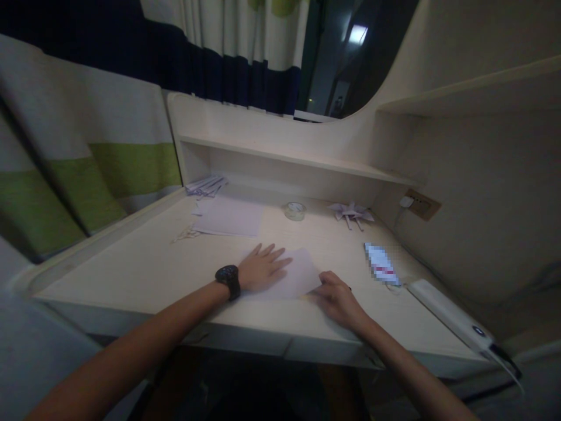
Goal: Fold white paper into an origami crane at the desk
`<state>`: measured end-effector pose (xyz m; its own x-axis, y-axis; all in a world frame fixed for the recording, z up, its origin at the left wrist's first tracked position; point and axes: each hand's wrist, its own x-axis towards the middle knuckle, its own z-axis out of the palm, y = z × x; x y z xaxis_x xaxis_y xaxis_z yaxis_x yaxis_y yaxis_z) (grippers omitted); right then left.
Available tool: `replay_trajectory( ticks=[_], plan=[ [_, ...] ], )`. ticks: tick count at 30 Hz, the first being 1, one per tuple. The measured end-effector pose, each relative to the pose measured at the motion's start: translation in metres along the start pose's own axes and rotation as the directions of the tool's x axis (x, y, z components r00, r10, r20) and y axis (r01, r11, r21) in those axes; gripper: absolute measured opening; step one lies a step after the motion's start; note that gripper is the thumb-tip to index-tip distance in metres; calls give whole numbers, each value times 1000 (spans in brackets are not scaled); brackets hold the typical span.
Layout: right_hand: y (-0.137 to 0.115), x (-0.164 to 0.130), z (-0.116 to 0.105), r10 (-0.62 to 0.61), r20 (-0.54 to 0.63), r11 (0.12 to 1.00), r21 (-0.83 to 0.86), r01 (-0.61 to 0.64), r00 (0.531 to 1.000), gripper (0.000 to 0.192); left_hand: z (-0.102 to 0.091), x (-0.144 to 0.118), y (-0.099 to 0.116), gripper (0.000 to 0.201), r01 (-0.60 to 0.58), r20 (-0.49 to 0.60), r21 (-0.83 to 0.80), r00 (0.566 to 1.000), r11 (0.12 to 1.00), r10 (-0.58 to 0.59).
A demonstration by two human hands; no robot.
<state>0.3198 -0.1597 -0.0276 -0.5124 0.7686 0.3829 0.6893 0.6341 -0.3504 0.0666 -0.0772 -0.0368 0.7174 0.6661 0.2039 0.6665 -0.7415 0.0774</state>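
A sheet of white paper lies near the front edge of the desk. My left hand, with a dark watch on the wrist, rests flat on the sheet with fingers spread. At the paper's right corner is my right hand, its fingers closed. A slim yellowish tip pokes out of it by the paper's lower edge, and a small dark end shows on the hand's far side. This looks like a thin tool, mostly hidden by the fingers; its kind is unclear.
Behind my left hand lies a stack of paper, with folded paper pieces and small thin bits beside it. A tape roll, paper pinwheels, a phone and a long white power strip stand farther right.
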Motion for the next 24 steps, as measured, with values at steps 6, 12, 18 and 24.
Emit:
replay_trajectory(
  ticks=[6, 12, 18, 24],
  plan=[
    [2, 1, -1, 0, 16, 1000, 10, 0, 1000, 18, -2, 0, 1, 52, -4, -1, -4, 1000, 1000, 4],
    [6, 9, -4, -41, 24, 999, 27, 40, 999, 15, -2, -1, 1, 52, -6, -2, -1, 1000, 1000, 6],
    [7, 16, -6, -65, 37, 995, 75, 62, 997, 19, -1, -1, 1, 52, -8, 1, 2, 1000, 1000, 8],
    [5, 16, -7, -61, 26, 994, 96, 59, 998, 19, -2, -1, 1, 53, -7, 1, -2, 1000, 1000, 7]
  ],
)
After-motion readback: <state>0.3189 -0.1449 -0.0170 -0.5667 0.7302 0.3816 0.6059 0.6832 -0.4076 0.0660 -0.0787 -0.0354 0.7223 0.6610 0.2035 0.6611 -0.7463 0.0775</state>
